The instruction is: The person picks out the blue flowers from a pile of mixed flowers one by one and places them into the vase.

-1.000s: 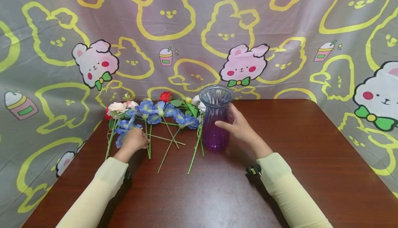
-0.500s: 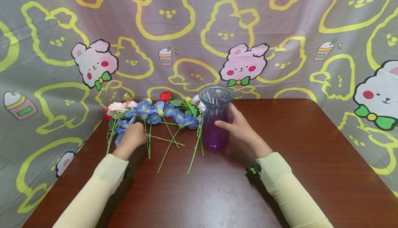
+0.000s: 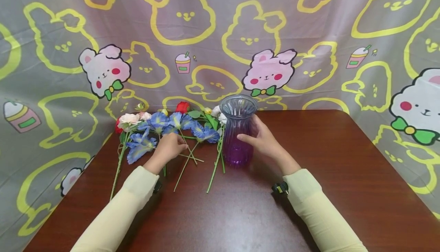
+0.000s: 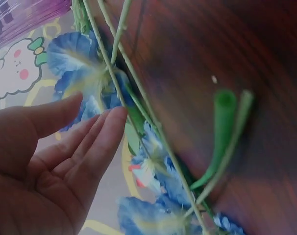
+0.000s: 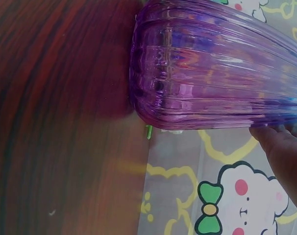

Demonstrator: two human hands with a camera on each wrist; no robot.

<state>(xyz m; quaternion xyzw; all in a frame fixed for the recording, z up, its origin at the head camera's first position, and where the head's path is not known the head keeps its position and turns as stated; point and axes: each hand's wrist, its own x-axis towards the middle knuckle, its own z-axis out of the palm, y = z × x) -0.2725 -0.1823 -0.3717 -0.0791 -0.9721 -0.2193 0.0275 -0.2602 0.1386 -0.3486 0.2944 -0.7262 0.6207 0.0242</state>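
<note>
Flowers (image 3: 176, 119) lie left of the vase (image 3: 235, 128), some perhaps behind.

The left forearm (image 3: 113, 214) and right forearm (image 3: 326, 215), each in a long pale-yellow fabric sleeve, slant inward from the bottom of the head view to bare wrists. The left grip (image 3: 167, 147), a bare hand with its back toward the head camera, points rightward, its thumb (image 4: 60, 115) parted from close-set, nearly straight fingers (image 4: 105, 142) in the left wrist view. The right grip (image 3: 266, 141), also a bare hand, holds its straight thumb leftward, apart from forward-extended fingers whose tips are partly hidden.
</note>
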